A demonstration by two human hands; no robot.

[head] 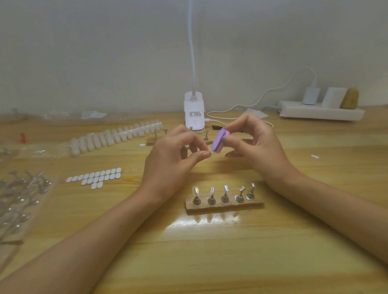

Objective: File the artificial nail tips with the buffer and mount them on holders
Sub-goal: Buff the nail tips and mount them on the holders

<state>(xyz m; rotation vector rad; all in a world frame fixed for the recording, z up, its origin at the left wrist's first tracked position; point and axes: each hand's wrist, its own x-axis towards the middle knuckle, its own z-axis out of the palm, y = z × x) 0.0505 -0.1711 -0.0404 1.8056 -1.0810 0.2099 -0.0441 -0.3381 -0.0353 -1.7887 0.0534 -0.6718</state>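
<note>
Step in hand: filing.

The left hand [173,156] pinches a small clear artificial nail tip [209,154] between thumb and forefinger, raised above the yellow wooden table [215,257]. The right hand [253,144] grips the purple oval foam buffer [218,141], fingers curled round its far end. The buffer's lower edge meets the tip. The fingertips hide most of the tip, so the edge being worked cannot be told; possibly the base.

Judgement: keep the pinch close to the filed edge so the thin plastic neither flexes nor springs out. Use light strokes with the buffer flat to the edge.

The brown wooden rack of five small metal holders [224,207] sits just below the hands, and several holders already carry tips. Spare tips lie in a long white strip [117,137] to the left.
</note>
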